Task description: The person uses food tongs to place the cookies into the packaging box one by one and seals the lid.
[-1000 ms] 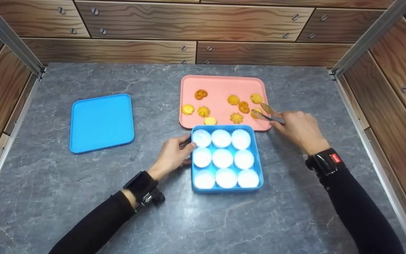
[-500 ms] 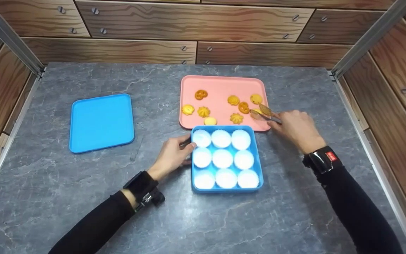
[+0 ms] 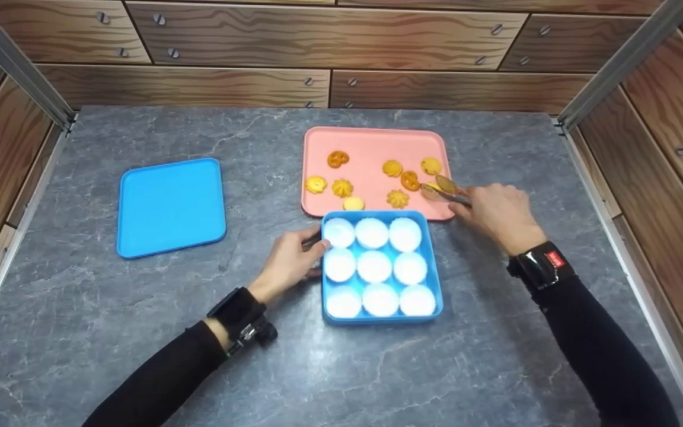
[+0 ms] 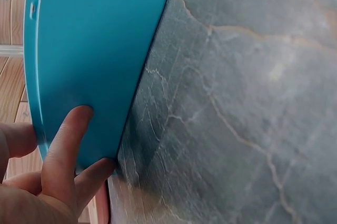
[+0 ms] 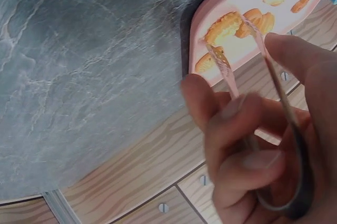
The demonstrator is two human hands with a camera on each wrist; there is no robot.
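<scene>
My left hand (image 3: 291, 258) holds the left side of a square blue box (image 3: 382, 321), its thumb at the rim and its fingertips against the outer wall (image 4: 100, 55). Rows of white paper baking cups (image 3: 374, 267) fill the box. At the right end of a pink tray (image 3: 371, 139), my right hand (image 3: 498, 216) grips a pair of metal tongs (image 5: 284, 100). The tongs' tips stand on either side of a yellow cookie (image 5: 224, 28) on the tray. A pretzel-shaped cookie (image 3: 410, 180) lies just left of them, a round cookie (image 3: 431, 165) just behind.
More cookies lie on the pink tray, among them a star-shaped one (image 3: 398, 198) and a second pretzel-shaped one (image 3: 338, 159). A flat blue tray or lid (image 3: 171, 207) lies at the left of the grey marbled table (image 3: 258, 148). Wood-patterned walls (image 3: 329, 35) enclose the back and sides.
My right hand has shifted slightly left and the tongs' tips have drawn in around the yellow cookie. My left hand and the box have stayed in place.
</scene>
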